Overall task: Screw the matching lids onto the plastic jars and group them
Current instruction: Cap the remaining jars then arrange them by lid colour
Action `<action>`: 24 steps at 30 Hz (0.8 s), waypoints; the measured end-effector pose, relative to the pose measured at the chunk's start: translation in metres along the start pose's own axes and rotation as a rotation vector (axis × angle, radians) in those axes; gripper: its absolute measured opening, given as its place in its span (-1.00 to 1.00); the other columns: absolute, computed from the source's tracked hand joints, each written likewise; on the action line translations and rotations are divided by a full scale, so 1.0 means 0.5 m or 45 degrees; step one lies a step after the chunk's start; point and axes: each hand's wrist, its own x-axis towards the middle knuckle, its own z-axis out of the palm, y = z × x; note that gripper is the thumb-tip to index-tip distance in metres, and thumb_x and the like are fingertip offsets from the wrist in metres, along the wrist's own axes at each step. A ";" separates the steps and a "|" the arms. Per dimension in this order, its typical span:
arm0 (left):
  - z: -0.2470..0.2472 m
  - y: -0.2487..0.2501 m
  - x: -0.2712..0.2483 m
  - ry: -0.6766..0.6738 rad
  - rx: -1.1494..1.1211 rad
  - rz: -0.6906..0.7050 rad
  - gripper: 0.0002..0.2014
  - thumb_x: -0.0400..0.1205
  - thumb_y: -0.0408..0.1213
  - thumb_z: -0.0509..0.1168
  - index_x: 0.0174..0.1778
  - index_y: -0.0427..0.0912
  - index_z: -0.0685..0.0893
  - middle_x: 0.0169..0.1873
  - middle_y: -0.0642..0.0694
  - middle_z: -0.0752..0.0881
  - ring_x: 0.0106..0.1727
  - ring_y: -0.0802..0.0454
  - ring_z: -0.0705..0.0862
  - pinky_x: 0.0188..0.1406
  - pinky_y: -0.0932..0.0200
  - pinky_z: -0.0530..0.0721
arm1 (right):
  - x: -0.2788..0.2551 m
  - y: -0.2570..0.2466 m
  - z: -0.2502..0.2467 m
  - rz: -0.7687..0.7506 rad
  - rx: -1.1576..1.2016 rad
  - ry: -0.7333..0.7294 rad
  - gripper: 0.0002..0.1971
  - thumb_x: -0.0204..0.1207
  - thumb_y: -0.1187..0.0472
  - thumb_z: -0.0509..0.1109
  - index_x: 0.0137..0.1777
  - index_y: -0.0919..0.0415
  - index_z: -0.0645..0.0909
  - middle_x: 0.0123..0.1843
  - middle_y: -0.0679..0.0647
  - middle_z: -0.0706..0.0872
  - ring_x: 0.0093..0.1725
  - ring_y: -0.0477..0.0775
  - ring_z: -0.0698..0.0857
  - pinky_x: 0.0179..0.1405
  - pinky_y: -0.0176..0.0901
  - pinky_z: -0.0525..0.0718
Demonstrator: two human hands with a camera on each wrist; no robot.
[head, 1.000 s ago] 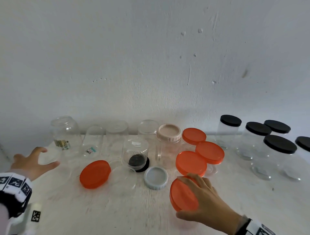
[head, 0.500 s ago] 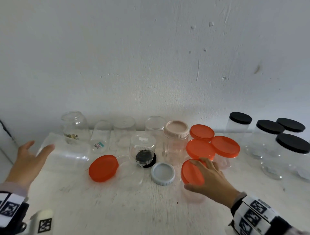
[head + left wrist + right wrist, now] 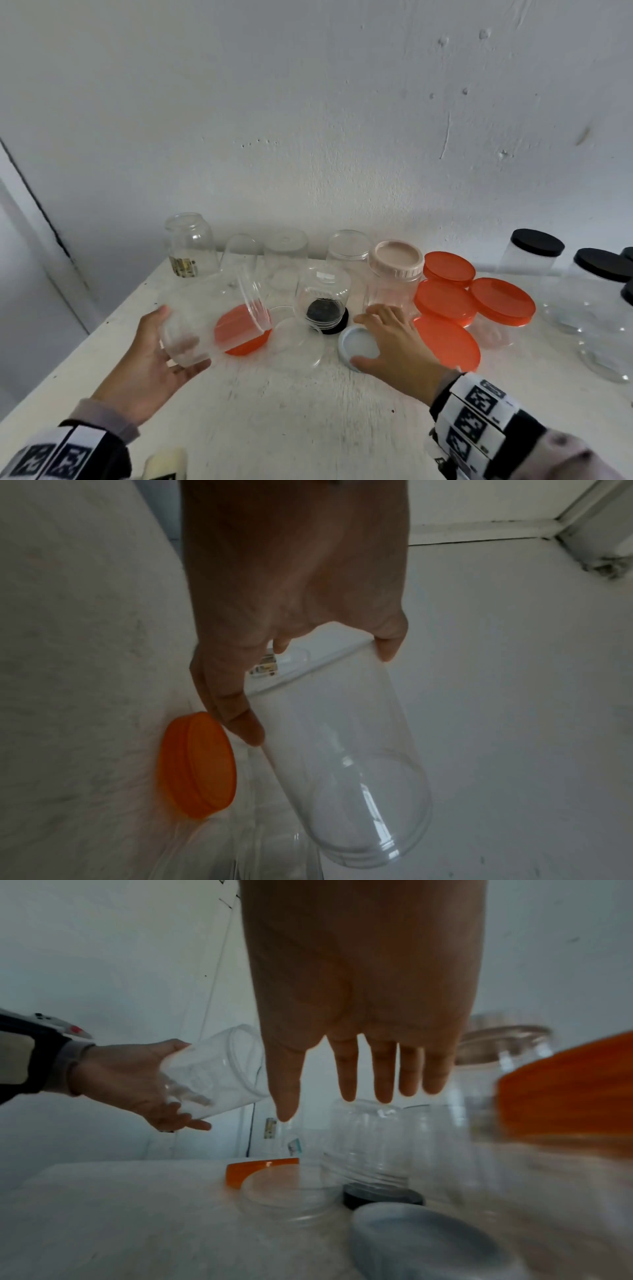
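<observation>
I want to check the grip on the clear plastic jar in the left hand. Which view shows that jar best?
The left wrist view: the clear plastic jar fills the frame, tilted, the left hand's fingers curled round its base end. The head view shows it whole but smaller, over an orange lid. The right wrist view shows it small, at the side.

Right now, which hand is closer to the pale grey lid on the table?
Right. The right hand is spread just over the grey lid; the left hand is off to its left, holding a clear jar.

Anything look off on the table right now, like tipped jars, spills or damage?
No spills or damage visible. One small clear jar stands upside down on a black lid, with several more jars inverted behind it. The left hand holds a lidless jar tilted in the air.
</observation>
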 end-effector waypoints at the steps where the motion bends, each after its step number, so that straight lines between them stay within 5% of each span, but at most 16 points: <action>1: 0.002 -0.007 -0.004 -0.021 -0.040 -0.021 -0.67 0.36 0.14 0.39 -0.06 0.11 0.58 -0.01 -0.16 0.60 0.04 -0.15 0.66 -0.11 -0.18 0.72 | 0.017 -0.020 0.010 -0.057 0.020 -0.047 -0.31 0.48 -0.18 0.38 0.57 0.01 0.29 0.53 -0.05 0.28 0.54 0.00 0.15 0.52 -0.05 0.22; 4: 0.001 -0.029 -0.015 -0.044 -0.126 -0.117 -0.60 0.33 0.10 0.38 0.03 0.05 0.53 0.06 -0.25 0.60 0.08 -0.22 0.66 -0.04 -0.28 0.71 | 0.070 -0.075 0.044 -0.188 -0.047 -0.205 -0.26 0.50 -0.15 0.39 0.61 0.05 0.22 0.58 -0.02 0.26 0.56 0.04 0.21 0.51 0.00 0.31; 9: 0.004 -0.048 -0.036 -0.010 -0.182 -0.232 -0.63 0.33 0.01 0.39 0.04 0.07 0.55 0.02 -0.36 0.47 -0.15 -0.41 0.71 -0.04 -0.36 0.69 | 0.130 -0.132 0.094 -0.323 -0.173 -0.404 -0.06 0.43 0.01 0.51 0.68 0.15 0.02 0.71 0.07 0.02 0.67 0.08 0.01 0.60 0.06 0.14; 14: 0.006 -0.050 -0.055 0.026 -0.196 -0.310 -0.43 0.26 0.06 0.39 0.18 0.01 0.50 0.03 -0.39 0.49 -0.05 -0.50 0.68 0.02 -0.40 0.67 | 0.171 -0.152 0.119 -0.258 -0.273 -0.532 0.13 0.33 0.10 0.61 0.69 0.12 -0.15 0.72 0.11 -0.10 0.69 0.15 -0.10 0.64 0.14 0.05; 24: -0.013 -0.057 -0.069 0.058 -0.209 -0.337 -0.57 0.39 -0.11 0.38 0.17 0.03 0.46 0.08 -0.41 0.52 -0.02 -0.50 0.67 -0.15 -0.37 0.72 | 0.199 -0.147 0.145 -0.239 -0.548 -0.504 0.15 0.22 0.16 0.63 0.67 0.06 -0.09 0.61 0.12 0.14 0.58 0.28 0.12 0.53 0.24 0.12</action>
